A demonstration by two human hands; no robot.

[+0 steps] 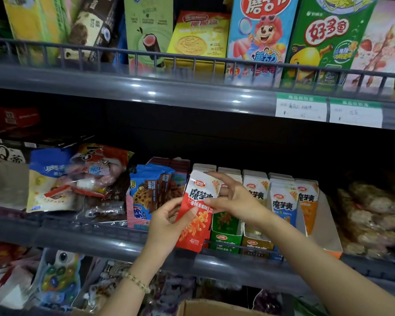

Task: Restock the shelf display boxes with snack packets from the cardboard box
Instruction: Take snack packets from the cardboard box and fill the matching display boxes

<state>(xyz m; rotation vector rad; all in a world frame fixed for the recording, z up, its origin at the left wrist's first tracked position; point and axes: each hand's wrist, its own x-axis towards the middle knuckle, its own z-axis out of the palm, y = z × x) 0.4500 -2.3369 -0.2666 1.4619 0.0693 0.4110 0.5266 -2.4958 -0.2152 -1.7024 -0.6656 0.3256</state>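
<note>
A red and white snack packet (193, 226) stands upright in front of the middle shelf. My left hand (167, 221) grips its lower left edge, thumb across the front. My right hand (232, 198) pinches the packet's upper right side, its index finger stretched over the packet's top. Right behind it stand the display boxes: a green one (226, 236), a yellow one (257, 244), then blue (283, 210) and orange (309, 208) packets in a row. A corner of the cardboard box (205, 307) shows at the bottom edge.
A wire rail (237, 246) runs along the middle shelf's front. Cookie packs (151, 195) stand left of the display boxes, bagged snacks (53, 181) further left. Wrapped cakes (374, 213) fill the right. The upper shelf (146, 87) holds tall boxes; the lower shelf holds more bags.
</note>
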